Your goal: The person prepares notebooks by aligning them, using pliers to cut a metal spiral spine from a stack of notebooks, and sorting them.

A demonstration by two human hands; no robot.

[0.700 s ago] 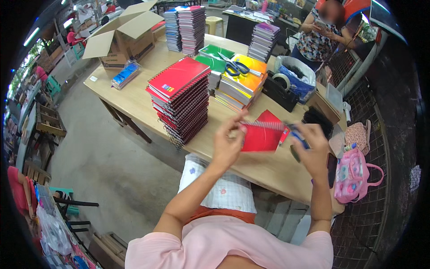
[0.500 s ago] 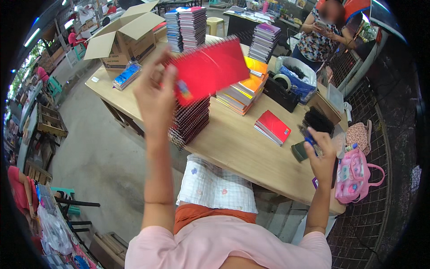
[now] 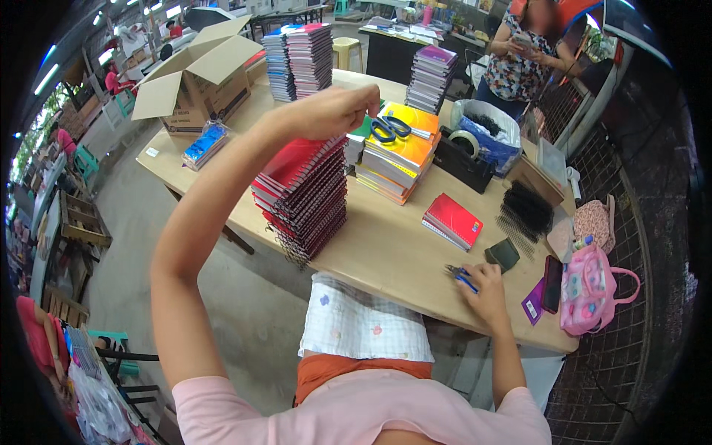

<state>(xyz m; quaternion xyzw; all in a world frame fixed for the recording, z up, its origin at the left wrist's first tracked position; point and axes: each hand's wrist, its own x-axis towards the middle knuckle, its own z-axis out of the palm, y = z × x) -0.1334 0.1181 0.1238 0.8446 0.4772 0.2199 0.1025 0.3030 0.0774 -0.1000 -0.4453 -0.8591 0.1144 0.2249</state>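
Observation:
My left hand [image 3: 348,107] is raised above the far side of a tall stack of red spiral notebooks [image 3: 308,196], its fingers curled together. Whether it grips anything is hidden. Just beyond its fingers lies a pile of yellow and orange notebooks [image 3: 397,159], with dark-handled scissors [image 3: 390,128] on top. Part of a green item [image 3: 361,132] shows beside that pile. My right hand [image 3: 487,295] rests low over the table's near edge, closed on small blue-handled pliers [image 3: 466,279] whose jaws point left. A short pile of red notebooks [image 3: 452,221] lies just beyond the pliers.
On the right are a dark green block [image 3: 502,254], black wire coils [image 3: 528,208], a phone [image 3: 551,285] and a pink bag [image 3: 588,289]. An open carton [image 3: 202,93] and tall notebook stacks [image 3: 311,63] stand far left. A person [image 3: 523,59] stands behind the table.
The red notebook my left hand held up is no longer in the air; a red notebook tops the stack. My left hand moved right. My right hand came down and left with the pliers.

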